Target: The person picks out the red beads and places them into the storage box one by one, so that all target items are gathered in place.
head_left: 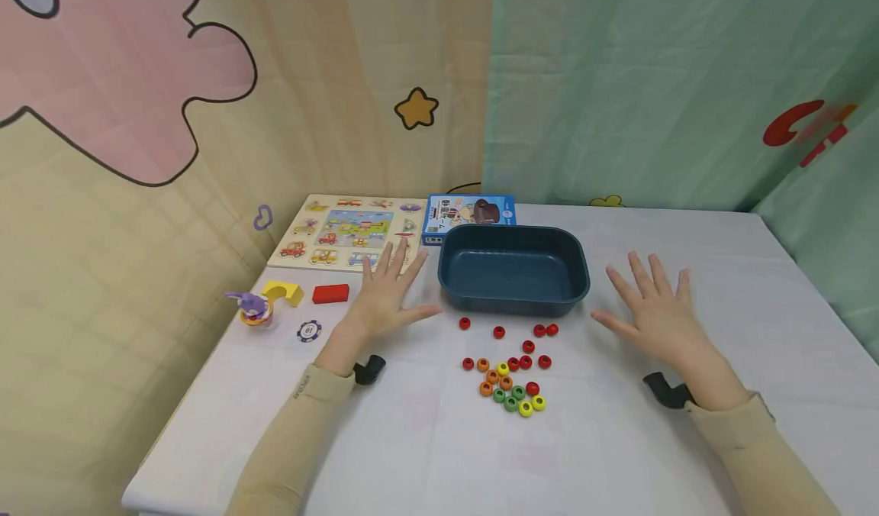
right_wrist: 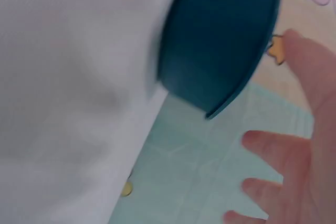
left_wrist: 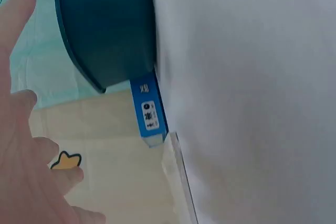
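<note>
Hands: left hand (head_left: 381, 302) and right hand (head_left: 659, 319), well apart, fingers straight and spread. Tray (head_left: 511, 303), dark teal, between them on white surface (head_left: 584, 455). Beads (head_left: 513, 364), red, orange, yellow, green, loose at tray's near side. Box (head_left: 469, 217), blue, behind tray. Puzzle board (head_left: 355, 228), beyond left hand.

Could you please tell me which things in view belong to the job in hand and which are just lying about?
Probably the job, between the left hand and right hand:
dark blue bin
coloured beads

Apparently just lying about:
picture board
blue box
red block
yellow block
round chip
purple toy
</note>
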`<state>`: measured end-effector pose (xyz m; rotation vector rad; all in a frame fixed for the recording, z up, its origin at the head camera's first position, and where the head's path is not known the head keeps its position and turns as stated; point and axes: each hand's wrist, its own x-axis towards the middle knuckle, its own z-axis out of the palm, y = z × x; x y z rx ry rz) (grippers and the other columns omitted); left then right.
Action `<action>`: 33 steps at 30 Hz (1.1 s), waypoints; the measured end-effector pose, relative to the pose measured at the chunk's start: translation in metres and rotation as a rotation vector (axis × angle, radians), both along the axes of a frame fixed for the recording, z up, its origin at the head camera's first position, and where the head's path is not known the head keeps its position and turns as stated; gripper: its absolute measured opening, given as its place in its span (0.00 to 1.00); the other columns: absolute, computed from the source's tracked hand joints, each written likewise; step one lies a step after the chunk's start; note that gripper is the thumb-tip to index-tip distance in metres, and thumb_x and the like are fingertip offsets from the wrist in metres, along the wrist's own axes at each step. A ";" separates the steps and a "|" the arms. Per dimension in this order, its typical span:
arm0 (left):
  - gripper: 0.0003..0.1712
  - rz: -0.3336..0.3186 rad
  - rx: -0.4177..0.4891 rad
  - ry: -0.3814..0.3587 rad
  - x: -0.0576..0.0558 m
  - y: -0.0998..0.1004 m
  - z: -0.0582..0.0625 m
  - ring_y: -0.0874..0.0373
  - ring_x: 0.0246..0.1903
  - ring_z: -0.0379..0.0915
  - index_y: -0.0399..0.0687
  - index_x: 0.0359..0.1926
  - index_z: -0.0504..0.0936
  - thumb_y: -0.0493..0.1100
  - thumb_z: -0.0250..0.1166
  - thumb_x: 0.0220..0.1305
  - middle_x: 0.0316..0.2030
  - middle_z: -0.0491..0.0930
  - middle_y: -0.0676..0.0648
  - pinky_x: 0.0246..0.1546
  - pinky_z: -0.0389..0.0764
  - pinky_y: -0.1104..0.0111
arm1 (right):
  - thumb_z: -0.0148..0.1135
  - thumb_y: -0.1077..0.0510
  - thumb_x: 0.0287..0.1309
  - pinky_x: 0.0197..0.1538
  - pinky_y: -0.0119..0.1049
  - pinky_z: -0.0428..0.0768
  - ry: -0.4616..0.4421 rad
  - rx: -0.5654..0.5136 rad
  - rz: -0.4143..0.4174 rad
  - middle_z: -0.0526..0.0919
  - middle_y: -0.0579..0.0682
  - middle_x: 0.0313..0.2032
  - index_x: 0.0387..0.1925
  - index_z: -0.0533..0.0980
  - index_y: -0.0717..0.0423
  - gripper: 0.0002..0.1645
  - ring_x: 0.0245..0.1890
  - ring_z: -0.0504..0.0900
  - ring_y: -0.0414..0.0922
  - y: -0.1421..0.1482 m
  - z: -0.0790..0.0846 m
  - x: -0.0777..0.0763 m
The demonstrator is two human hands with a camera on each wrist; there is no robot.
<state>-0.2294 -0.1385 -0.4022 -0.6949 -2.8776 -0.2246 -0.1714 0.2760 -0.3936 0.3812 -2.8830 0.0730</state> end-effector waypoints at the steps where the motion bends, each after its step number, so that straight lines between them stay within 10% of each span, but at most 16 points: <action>1: 0.52 -0.023 0.045 -0.029 0.001 0.003 -0.001 0.44 0.66 0.26 0.66 0.68 0.38 0.80 0.42 0.46 0.68 0.28 0.47 0.58 0.36 0.40 | 0.54 0.31 0.48 0.58 0.66 0.41 0.003 -0.028 0.011 0.51 0.63 0.64 0.62 0.61 0.56 0.47 0.64 0.43 0.62 -0.003 0.002 0.002; 5: 0.48 -0.102 0.301 -0.240 0.005 0.018 -0.003 0.49 0.66 0.33 0.67 0.68 0.41 0.73 0.50 0.51 0.68 0.28 0.50 0.60 0.46 0.46 | 0.59 0.34 0.47 0.40 0.52 0.74 -0.051 -0.145 0.054 0.74 0.58 0.46 0.43 0.74 0.58 0.34 0.42 0.73 0.54 -0.017 0.013 0.012; 11: 0.39 -0.166 0.683 -0.516 0.013 0.036 -0.001 0.51 0.64 0.42 0.60 0.64 0.52 0.59 0.59 0.56 0.68 0.30 0.48 0.60 0.53 0.50 | 0.63 0.41 0.48 0.34 0.38 0.76 -0.300 -0.354 0.144 0.79 0.47 0.39 0.42 0.76 0.50 0.24 0.36 0.78 0.45 -0.035 0.010 0.013; 15: 0.25 -0.158 0.824 -0.519 0.018 0.042 0.003 0.46 0.55 0.59 0.44 0.53 0.62 0.49 0.58 0.61 0.68 0.35 0.42 0.54 0.64 0.53 | 0.65 0.46 0.47 0.33 0.34 0.76 -0.339 -0.468 0.184 0.79 0.47 0.42 0.45 0.76 0.49 0.22 0.34 0.79 0.41 -0.040 -0.009 0.007; 19: 0.18 -0.162 0.905 -0.464 0.008 0.041 -0.019 0.50 0.53 0.64 0.46 0.45 0.64 0.50 0.58 0.60 0.68 0.40 0.43 0.51 0.69 0.58 | 0.65 0.47 0.47 0.29 0.31 0.76 -0.345 -0.518 0.161 0.80 0.49 0.42 0.48 0.76 0.49 0.24 0.32 0.78 0.39 -0.044 -0.022 0.006; 33: 0.17 -0.217 0.921 -0.373 0.004 0.043 -0.037 0.54 0.63 0.50 0.48 0.44 0.63 0.51 0.56 0.62 0.67 0.41 0.42 0.57 0.62 0.63 | 0.67 0.49 0.47 0.25 0.29 0.74 -0.187 -0.614 0.089 0.81 0.44 0.33 0.45 0.79 0.48 0.21 0.27 0.73 0.40 -0.056 -0.050 0.007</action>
